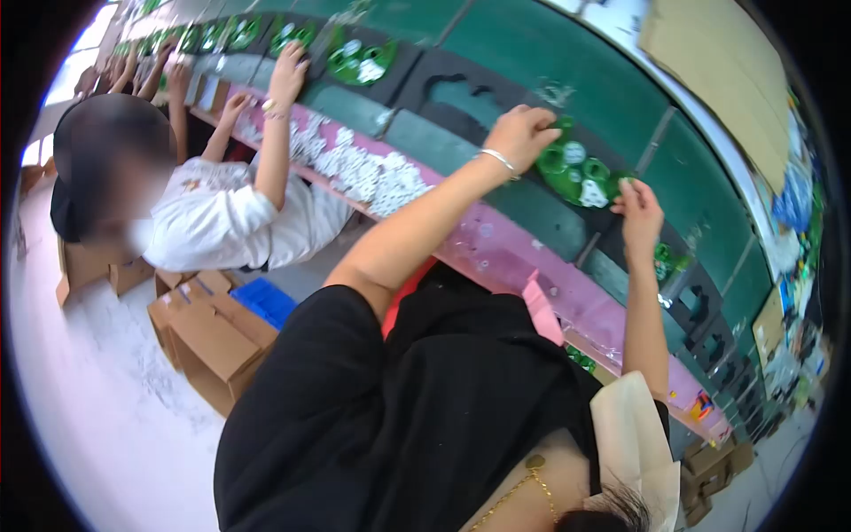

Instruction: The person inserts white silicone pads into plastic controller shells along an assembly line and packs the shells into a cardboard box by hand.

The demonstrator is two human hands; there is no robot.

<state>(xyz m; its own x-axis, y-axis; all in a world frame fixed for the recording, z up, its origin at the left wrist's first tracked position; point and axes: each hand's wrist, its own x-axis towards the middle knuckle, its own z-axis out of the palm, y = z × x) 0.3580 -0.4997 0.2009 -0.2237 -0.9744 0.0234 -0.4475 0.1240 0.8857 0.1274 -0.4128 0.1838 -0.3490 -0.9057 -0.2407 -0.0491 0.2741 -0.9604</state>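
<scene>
A green plastic piece (560,176) with white parts on it lies over a dark foam holder on the green work surface. My left hand (523,137), with a bracelet at the wrist, pinches its upper left edge. At its right end my right hand (637,206) has thumb and fingertips closed on the edge. To the left stands a dark foam holder (417,86) with a cut-out and no green piece in it. Another green piece (667,262) lies below and right of my right hand.
A pink ledge (496,244) runs along the near side, with many small white parts (372,177) heaped on it. A co-worker (222,208) in a white shirt reaches toward another green piece (359,62). Cardboard boxes (213,332) and a blue bin (264,301) are on the floor.
</scene>
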